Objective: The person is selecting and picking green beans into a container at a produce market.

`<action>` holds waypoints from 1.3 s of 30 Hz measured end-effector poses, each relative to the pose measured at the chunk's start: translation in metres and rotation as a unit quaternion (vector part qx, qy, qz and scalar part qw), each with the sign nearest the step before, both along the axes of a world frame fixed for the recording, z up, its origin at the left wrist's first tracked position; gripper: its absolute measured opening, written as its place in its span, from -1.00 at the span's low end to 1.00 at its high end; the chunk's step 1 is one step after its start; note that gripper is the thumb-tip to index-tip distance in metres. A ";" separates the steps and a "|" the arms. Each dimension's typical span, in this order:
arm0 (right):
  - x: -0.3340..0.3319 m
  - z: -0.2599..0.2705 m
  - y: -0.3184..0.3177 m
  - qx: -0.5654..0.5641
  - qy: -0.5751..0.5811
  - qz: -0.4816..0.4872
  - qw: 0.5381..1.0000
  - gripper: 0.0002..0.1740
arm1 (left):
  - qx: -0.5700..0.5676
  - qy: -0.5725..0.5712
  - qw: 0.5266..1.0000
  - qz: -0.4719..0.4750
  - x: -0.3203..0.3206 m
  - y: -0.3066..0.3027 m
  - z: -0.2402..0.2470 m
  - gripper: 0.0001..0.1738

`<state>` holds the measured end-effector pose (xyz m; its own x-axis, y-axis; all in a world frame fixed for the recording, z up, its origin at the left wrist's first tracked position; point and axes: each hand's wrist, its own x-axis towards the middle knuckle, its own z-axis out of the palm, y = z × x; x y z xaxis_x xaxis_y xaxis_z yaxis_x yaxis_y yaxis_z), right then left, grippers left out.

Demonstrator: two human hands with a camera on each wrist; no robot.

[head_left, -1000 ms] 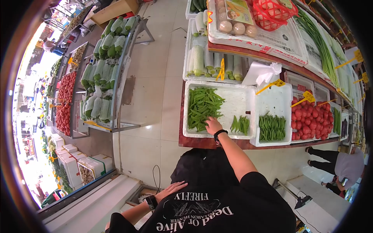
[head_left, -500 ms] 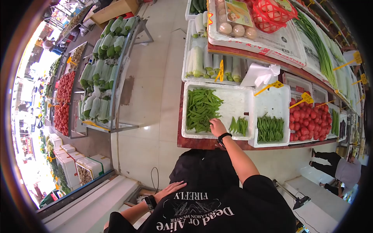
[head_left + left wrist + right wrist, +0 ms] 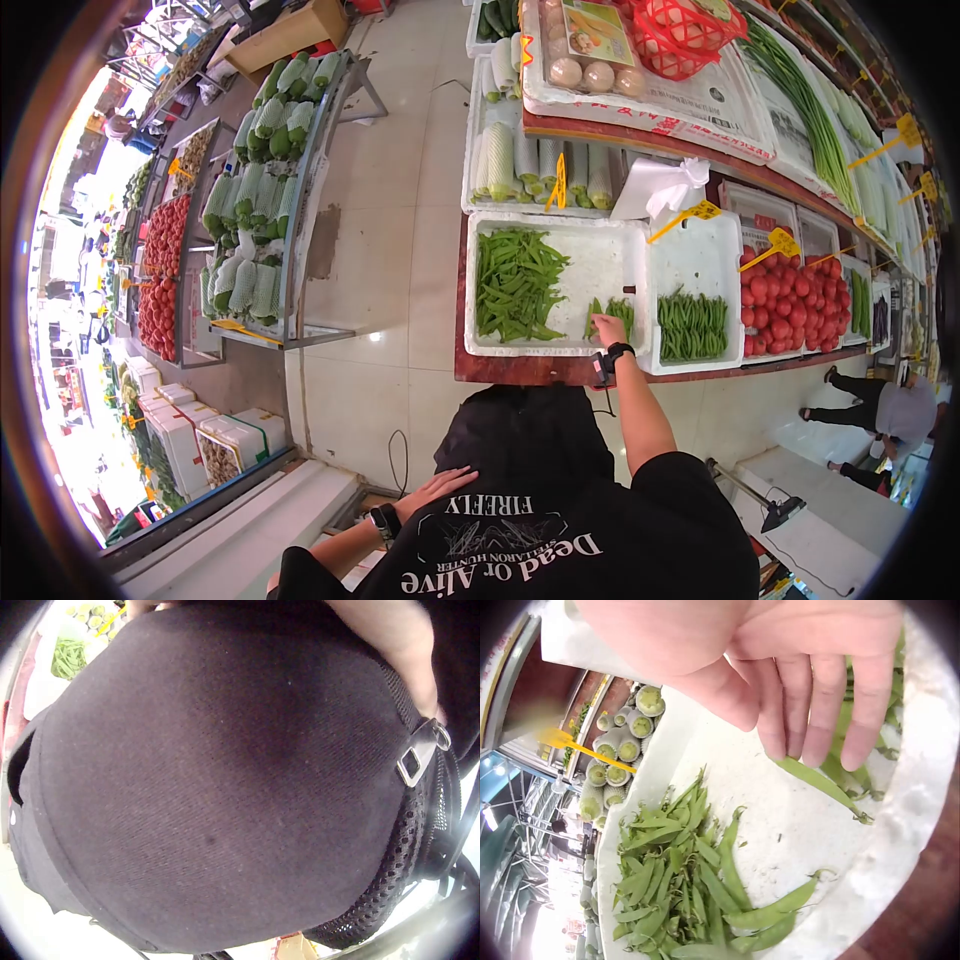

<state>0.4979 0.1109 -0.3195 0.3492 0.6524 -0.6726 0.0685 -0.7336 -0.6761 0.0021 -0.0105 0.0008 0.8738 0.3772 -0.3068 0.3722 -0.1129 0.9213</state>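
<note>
My right hand (image 3: pixel 606 330) reaches into a white foam box (image 3: pixel 625 235), over the smaller bunch of snow peas (image 3: pixel 622 312). In the right wrist view, its fingers extend downward and the fingertips touch the end of one snow pea pod (image 3: pixel 821 784); the thumb stands apart from them. The larger heap of snow peas (image 3: pixel 664 885) lies loose in the same box, to the left in the head view. My left hand (image 3: pixel 440 488) rests on a black bag (image 3: pixel 525 430) at my front; only part of that hand shows at the top of the left wrist view.
A box of green beans (image 3: pixel 692 325) adjoins on the right, then tomatoes (image 3: pixel 790 300). Net-wrapped gourds (image 3: pixel 545 170) and a white plastic bag (image 3: pixel 660 190) are behind. A yellow price tag (image 3: pixel 685 220) juts over the boxes. Another person (image 3: pixel 885 410) stands far right.
My right hand has moved right, from the large snow pea heap to the smaller bunch. My left hand has stayed on the black bag.
</note>
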 end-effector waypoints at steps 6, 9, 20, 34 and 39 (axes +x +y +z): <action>-0.004 -0.010 -0.004 0.056 -0.283 0.131 0.948 -0.67 | 0.024 -0.002 1.000 -0.011 -0.002 -0.002 0.000 -0.18; -0.031 -0.006 0.009 0.112 -0.262 0.151 0.946 -0.66 | 0.037 -0.022 0.999 -0.012 -0.003 -0.005 0.000 -0.19; -0.185 0.076 0.057 0.194 -0.298 0.471 0.807 -0.56 | -0.007 0.007 1.000 0.013 -0.007 -0.014 0.002 -0.07; -0.175 0.087 0.060 0.247 -0.214 0.394 0.859 -0.60 | 0.011 -0.026 0.999 0.030 -0.003 -0.012 0.007 -0.13; -0.142 0.086 0.052 0.271 -0.127 0.247 0.922 -0.69 | 0.005 -0.041 0.999 0.028 -0.001 -0.007 0.004 -0.15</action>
<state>0.3562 0.1634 -0.2332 0.0200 0.9902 -0.1385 0.5102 -0.1292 -0.8503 0.0013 -0.0177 0.0049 0.8734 0.4289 -0.2306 0.3008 -0.1025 0.9482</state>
